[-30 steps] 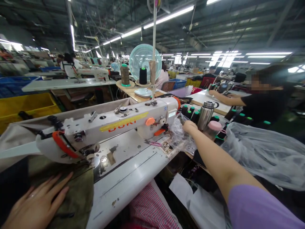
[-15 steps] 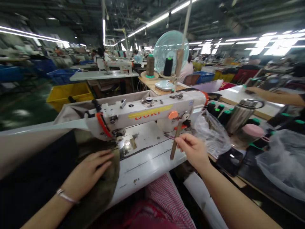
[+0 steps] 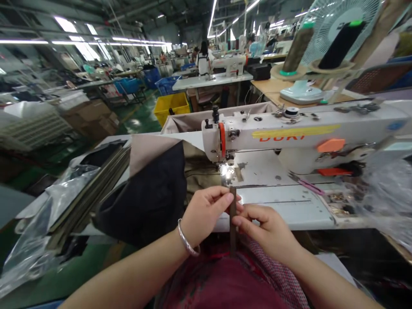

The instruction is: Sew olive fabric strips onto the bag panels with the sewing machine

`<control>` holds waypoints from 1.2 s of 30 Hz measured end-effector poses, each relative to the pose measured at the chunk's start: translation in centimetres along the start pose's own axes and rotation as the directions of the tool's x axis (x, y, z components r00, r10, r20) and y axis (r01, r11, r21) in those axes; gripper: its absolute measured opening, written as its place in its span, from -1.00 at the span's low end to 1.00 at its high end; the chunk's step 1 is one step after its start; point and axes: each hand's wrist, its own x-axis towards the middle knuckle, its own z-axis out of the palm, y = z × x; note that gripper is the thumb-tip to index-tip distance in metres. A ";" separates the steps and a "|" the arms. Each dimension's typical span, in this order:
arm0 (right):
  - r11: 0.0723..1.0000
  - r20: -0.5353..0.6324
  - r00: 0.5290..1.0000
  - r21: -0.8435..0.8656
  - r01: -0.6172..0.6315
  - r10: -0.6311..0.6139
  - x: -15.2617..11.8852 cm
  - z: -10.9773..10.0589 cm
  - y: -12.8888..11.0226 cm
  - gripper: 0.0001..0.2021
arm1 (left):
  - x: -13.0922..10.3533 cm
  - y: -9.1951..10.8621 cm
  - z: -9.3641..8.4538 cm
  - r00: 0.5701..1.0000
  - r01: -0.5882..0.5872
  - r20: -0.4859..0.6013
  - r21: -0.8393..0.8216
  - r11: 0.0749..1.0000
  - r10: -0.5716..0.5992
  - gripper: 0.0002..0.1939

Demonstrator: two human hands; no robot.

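I hold a narrow olive-brown strip (image 3: 232, 234) upright in front of me, just above my lap and in front of the near edge of the sewing table (image 3: 277, 216). My left hand (image 3: 204, 212), with a silver bangle (image 3: 186, 240) at the wrist, pinches it near its top between thumb and fingers; my right hand (image 3: 268, 227) pinches it a little lower, thumb and fingertips closed on it, and its tail hangs down over my dark red clothing (image 3: 225, 283). Beyond my hands is the white sewing machine (image 3: 302, 146), with large orange-red letters (image 3: 282, 137) on its arm. I make them out as something like "DUKI", but a yellow strip (image 3: 296, 131) covers their tops, so I can't be sure of the first ones. Near the right end of the arm is a small blue mark (image 3: 395, 125), too blurred to read. A printed scale (image 3: 280, 201) runs along the table, its figures too small for me. Snips with pinkish-purple handles (image 3: 310, 187) lie under the arm. To my left, dark cloth (image 3: 144, 197) and olive cloth (image 3: 199, 171) reach up to the needle area.
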 end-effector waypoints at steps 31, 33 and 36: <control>0.889 0.367 0.899 -0.291 0.353 -0.237 13.5 -3.5 10.7 -0.87 | 10.9 -8.0 -10.3 0.780 -0.510 0.363 0.841 0.180 0.510 -0.88; 0.897 0.363 0.903 -0.281 0.341 -0.229 13.4 -3.5 10.7 -0.87 | 10.6 -7.7 -10.2 0.733 -0.556 0.424 0.824 0.109 0.532 -0.85; 0.909 0.362 0.909 -0.276 0.314 -0.204 13.3 -3.7 10.6 -0.87 | 10.0 -7.2 -10.2 0.656 -0.623 0.515 0.782 0.010 0.552 -0.86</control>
